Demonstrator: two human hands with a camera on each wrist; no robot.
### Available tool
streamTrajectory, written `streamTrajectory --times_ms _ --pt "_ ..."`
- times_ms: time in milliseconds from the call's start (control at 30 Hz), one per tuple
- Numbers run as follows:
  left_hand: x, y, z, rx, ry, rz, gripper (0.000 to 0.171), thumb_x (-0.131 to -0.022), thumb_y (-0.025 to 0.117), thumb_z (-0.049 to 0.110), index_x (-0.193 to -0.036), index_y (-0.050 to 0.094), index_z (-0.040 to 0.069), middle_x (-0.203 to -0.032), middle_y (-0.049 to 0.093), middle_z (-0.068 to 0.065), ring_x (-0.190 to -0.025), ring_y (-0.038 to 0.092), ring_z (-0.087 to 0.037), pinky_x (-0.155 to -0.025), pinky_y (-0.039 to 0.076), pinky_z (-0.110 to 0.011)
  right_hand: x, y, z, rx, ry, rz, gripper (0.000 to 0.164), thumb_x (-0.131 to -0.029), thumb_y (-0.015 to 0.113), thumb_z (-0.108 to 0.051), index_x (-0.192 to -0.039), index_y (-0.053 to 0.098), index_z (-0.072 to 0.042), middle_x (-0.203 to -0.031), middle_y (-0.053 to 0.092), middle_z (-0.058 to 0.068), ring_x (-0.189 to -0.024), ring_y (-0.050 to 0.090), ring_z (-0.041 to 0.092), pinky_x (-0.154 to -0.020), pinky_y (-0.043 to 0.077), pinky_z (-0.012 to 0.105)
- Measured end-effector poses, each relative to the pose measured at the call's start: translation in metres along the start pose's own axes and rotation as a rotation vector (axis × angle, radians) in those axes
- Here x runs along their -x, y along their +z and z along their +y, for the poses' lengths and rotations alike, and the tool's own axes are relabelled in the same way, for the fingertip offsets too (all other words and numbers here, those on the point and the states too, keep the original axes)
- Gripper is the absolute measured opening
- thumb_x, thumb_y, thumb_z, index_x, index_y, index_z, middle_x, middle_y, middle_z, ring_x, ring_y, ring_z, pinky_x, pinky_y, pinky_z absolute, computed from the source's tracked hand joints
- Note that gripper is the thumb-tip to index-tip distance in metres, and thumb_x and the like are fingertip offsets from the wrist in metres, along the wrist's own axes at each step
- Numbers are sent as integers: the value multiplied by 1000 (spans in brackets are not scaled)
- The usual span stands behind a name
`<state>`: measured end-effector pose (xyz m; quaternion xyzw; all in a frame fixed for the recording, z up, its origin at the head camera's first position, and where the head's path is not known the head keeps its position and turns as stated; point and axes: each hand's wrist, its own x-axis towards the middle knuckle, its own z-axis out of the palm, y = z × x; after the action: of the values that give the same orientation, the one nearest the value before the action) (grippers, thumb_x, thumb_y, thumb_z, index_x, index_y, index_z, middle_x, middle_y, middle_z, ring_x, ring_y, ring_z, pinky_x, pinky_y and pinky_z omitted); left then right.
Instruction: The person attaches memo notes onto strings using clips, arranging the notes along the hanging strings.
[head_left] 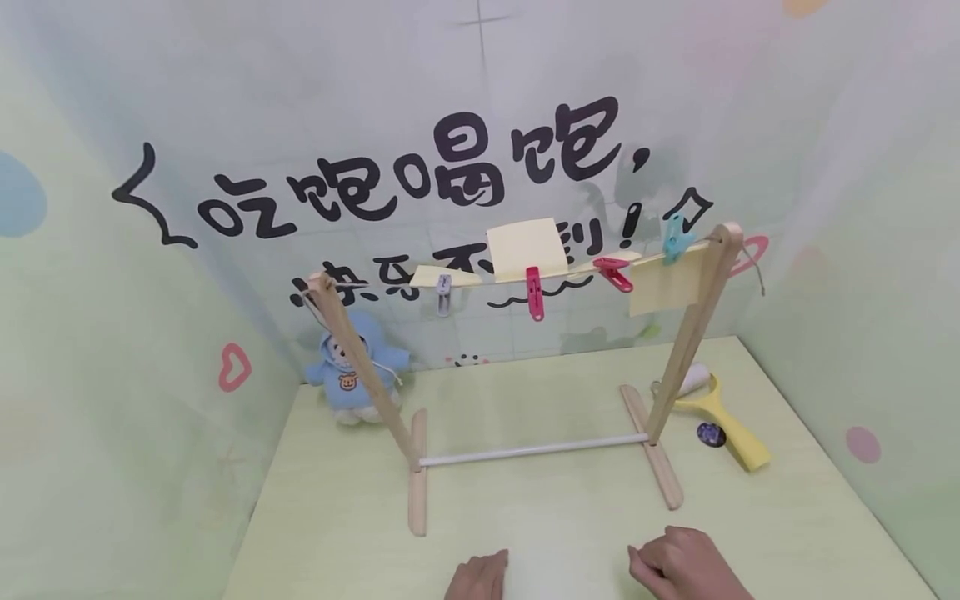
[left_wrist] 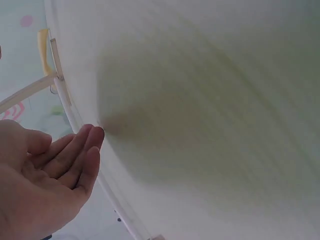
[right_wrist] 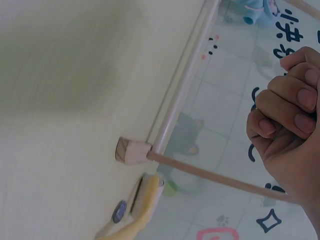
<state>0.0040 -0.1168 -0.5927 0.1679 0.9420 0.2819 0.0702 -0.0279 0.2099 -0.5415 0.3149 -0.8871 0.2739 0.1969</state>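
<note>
My left hand point(head_left: 480, 577) is at the front edge of the head view; in the left wrist view its fingers point(left_wrist: 75, 155) are loosely bent around a bare palm. To the right, my right hand point(head_left: 686, 562) has its fingers curled toward the palm, with nothing seen in them. Both hands are in front of a wooden stand point(head_left: 382, 392) with a string across its top. On the string, a lilac clothespin point(head_left: 443, 294), a pink clothespin point(head_left: 534, 293), a tilted pink clothespin point(head_left: 613, 273) and a teal clothespin point(head_left: 677, 240) hold pale yellow paper notes point(head_left: 527, 246).
A blue-hooded plush toy point(head_left: 351, 375) sits behind the stand's left post. Right of the stand lie a yellow-handled lint roller point(head_left: 731, 425) and a small dark round disc point(head_left: 711, 434). A white rod point(head_left: 532, 451) joins the stand's feet low over the table point(head_left: 315, 500). Printed curtains surround the table.
</note>
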Motion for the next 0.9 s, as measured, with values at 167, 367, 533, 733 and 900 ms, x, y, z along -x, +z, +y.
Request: streamTrajectory --times_ms 167,367,533,733,900 --pt "-2 -21 5 -71 -109 122 40 -110 64 15 -141 63 -11 -131 73 -27 -122 73 -38 -100 61 -51 -13 12 -4 47 -66 122 67 -116 48 -29 -51 34 -26 -47 28 -17 -67 5 -16 -57 15 7" --pt "-9 -17 -48 -470 44 467 64 -119 39 46 -165 41 2 -167 45 -25 -158 39 -43 -132 30 -51 -12 1 6 224 37 97 58 -118 33 -55 -118 78 -19 -124 73 -3 -128 63 11 -109 48 42" --pt "-9 -28 -60 -690 56 608 88 -109 8 70 -175 20 13 -177 27 -22 -167 12 -46 -131 -15 -58 0 -11 21 264 204 -27 74 -113 34 -68 -176 21 -34 -187 3 1 -170 -16 34 -131 -16 66" --pt "-13 -48 -62 -703 32 602 93 -106 6 75 -177 16 16 -184 7 -18 -170 -1 -42 -128 10 -78 -1 -14 25 277 277 -39 76 -113 34 -68 -178 12 -33 -186 -6 1 -170 -19 35 -130 -11 72" --pt "-15 -61 -61 -669 55 597 88 -108 8 73 -178 8 19 -185 -3 -14 -170 -16 -36 -121 19 -83 2 -12 26 269 299 -48 76 -114 35 -67 -178 12 -33 -186 -9 -1 -170 -20 33 -129 -11 74"
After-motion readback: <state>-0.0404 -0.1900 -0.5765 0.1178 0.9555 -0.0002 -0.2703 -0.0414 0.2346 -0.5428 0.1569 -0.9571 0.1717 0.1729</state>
